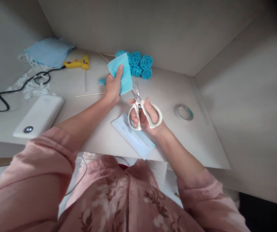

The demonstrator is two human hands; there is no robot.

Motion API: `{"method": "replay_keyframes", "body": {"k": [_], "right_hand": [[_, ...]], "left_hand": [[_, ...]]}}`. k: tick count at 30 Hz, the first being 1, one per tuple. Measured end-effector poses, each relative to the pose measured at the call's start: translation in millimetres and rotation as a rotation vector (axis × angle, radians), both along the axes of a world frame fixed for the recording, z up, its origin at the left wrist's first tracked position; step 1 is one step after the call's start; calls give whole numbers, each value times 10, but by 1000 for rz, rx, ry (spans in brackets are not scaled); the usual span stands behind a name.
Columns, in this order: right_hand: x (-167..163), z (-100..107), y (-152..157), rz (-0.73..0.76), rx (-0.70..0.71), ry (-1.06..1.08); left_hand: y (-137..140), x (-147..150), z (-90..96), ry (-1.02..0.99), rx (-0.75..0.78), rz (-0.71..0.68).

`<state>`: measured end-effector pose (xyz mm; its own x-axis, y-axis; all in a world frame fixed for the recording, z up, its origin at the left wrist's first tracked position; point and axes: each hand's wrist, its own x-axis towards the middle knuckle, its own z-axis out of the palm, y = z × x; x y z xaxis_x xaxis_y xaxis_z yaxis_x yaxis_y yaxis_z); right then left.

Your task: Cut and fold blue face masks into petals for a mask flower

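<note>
Pale walls (148, 29) rise behind and beside a light desk (206, 138), where the person's two arms reach forward, pink sleeves pushed up near the elbows. The left arm (87, 117) angles inward, and its hand, the left hand (113, 86), pinches a blue sheet (126, 77) above the desk, thumb on the near face. The right arm (180, 151) slants in from the other side; the right hand (143, 118) grips white-handled scissors (137, 98), thumb through one loop and fingers through the other, blades pointing away along the sheet's edge. Whether they are cutting is unclear.

A stack of blue masks (48, 51) lies in the far left corner, with a white power bank (40, 114) nearer the front. A flat mask (133, 137) lies below the right hand, which hides part of it. Blue flowers (146, 62) cluster at the back, partly covered by the sheet. A yellow glue gun (77, 64) rests beside the stack, and a tape roll (190, 113) sits apart on the right. A thin stick (90, 95) runs up to the left wrist. White scraps (35, 87) lie around a black cable (27, 83), and a small blue piece (101, 82) is just beside the left hand.
</note>
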<state>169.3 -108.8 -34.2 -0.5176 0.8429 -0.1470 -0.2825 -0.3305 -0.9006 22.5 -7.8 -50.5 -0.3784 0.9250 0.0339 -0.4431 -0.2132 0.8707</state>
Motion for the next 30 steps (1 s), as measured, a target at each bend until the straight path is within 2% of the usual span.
{"method": "replay_keyframes", "body": {"k": [7, 14, 18, 25, 30], "right_hand": [[10, -37, 19, 28, 14, -12], [-20, -72, 21, -52, 44, 22], [-24, -54, 8, -29, 57, 45], [8, -75, 24, 3, 100, 106], [-20, -40, 12, -42, 64, 93]], "left_hand": [[-35, 53, -5, 46, 38, 29], [-115, 112, 24, 75, 8, 38], [-161, 138, 65, 96, 4, 45], [-225, 203, 57, 97, 36, -15], [-183, 194, 26, 115, 38, 5]]}}
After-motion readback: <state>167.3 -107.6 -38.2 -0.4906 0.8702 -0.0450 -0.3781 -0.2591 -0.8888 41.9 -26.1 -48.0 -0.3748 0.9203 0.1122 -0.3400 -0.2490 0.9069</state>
